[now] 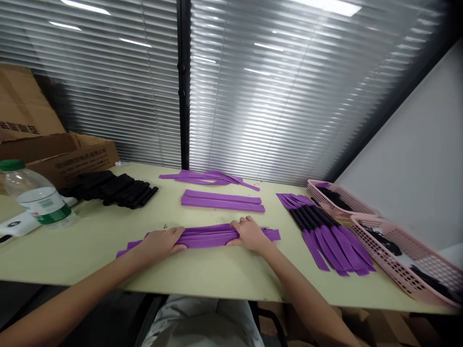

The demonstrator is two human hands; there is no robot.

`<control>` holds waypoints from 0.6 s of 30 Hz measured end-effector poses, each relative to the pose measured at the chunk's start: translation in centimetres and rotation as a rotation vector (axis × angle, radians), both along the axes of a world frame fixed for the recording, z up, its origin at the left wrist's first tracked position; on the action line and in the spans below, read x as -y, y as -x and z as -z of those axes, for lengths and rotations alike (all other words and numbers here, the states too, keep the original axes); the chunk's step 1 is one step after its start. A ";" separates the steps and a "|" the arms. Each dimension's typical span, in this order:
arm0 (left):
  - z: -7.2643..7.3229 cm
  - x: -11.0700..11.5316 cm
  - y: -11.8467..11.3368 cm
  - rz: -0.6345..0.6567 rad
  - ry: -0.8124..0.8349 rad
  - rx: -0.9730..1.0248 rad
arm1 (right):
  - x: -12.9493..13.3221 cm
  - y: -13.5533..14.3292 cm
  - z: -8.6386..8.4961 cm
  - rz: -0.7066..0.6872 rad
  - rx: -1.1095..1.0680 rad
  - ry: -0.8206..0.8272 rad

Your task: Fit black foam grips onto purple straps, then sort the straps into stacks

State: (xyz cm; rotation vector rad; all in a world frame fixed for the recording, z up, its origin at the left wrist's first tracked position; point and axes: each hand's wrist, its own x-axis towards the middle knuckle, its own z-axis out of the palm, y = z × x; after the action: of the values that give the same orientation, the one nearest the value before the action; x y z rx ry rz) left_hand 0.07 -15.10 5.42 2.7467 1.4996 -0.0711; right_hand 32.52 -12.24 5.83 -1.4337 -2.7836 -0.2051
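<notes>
A bundle of purple fabric strips (pixel 208 237) lies sideways along the near part of the table. My left hand (pixel 161 245) is closed around the bundle left of its middle, fingers over the top and thumb along the near side. On the right part of the same bundle, my right hand (pixel 249 234) grips it in a like way. Strip ends stick out past both hands. Just behind lies a flat pair of purple strips (pixel 222 200), and farther back a looser group of purple strips (pixel 208 178).
To the right, purple strips with black sleeves (pixel 314 218) lie fanned beside two pink baskets (pixel 392 277) holding black items. Black folded pieces (pixel 112 188), a plastic bottle (pixel 39 195) and a cardboard box (pixel 79 156) stand at left. Window blinds (pixel 253 106) rise behind the table.
</notes>
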 end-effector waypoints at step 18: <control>0.6 -4.8 0.6 0.095 0.287 0.318 | -2.6 -0.8 2.9 -0.003 -0.292 0.119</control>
State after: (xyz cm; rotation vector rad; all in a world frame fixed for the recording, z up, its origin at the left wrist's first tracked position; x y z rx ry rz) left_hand -0.57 -10.31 4.84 2.4581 1.1771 0.1331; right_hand 33.27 -9.60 2.96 -1.3546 -2.5965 0.1606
